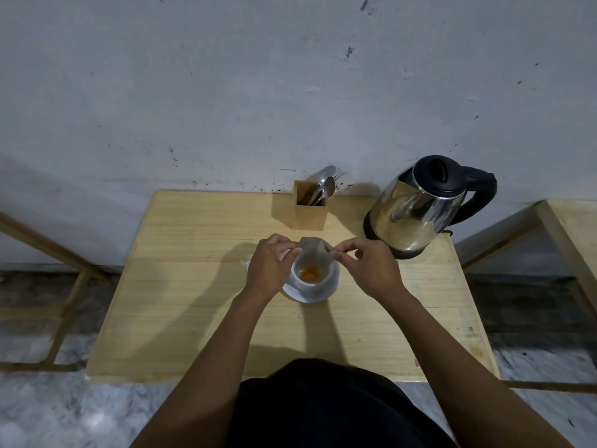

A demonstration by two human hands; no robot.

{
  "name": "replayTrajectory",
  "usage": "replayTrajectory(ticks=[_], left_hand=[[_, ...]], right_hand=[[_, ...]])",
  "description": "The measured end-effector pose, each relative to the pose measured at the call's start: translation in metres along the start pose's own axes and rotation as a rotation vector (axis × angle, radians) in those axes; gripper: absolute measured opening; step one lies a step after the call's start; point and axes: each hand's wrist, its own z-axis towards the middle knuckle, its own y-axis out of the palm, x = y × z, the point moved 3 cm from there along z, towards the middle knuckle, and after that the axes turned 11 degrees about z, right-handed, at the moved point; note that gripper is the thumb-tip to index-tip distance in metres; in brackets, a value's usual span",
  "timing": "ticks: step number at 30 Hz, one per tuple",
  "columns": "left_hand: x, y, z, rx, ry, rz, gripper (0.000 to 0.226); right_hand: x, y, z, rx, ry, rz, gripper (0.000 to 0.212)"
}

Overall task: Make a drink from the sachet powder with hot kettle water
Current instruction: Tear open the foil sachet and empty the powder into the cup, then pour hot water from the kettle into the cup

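Pinching the sachet (315, 250) at its two sides, the left hand (269, 266) and right hand (371, 268) hold it tilted over the white cup (310, 279), which stands on a saucer (318, 294) just below them. Orange powder (310, 272) lies inside; the sachet's mouth seems to face down. Beyond the hands stands a wooden cutlery holder (310, 205); beyond the right hand, the steel kettle (420, 208).

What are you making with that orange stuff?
A person holds a sachet over a white cup with both the left hand and the right hand. Orange powder lies in the cup, which sits on a saucer. The kettle stands untouched, and spoons wait in a wooden holder.
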Motion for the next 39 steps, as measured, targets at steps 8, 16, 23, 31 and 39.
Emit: replayTrajectory(ticks=[8, 16, 23, 31, 39], left_hand=[[0.0, -0.029, -0.012, -0.012, -0.39, -0.317, 0.039], [-0.005, -0.047, -0.027, -0.272, -0.539, -0.696, 0.024], [-0.046, -0.052, -0.04, -0.059, -0.633, -0.539, 0.021], [-0.094, -0.026, -0.037, 0.027, -0.657, -0.209, 0.025], [-0.098, -0.003, -0.034, 0.054, -0.372, 0.572, 0.046]], right_hand=[[0.001, -0.002, -0.016, 0.129, -0.254, 0.051, 0.006], [-0.019, 0.03, -0.035, 0.084, -0.78, -0.122, 0.005], [-0.006, 0.056, -0.022, -0.13, -0.431, -0.253, 0.04], [0.025, 0.062, -0.001, -0.334, 0.034, -0.24, 0.092], [0.028, 0.067, 0.008, -0.373, 0.066, -0.257, 0.099]])
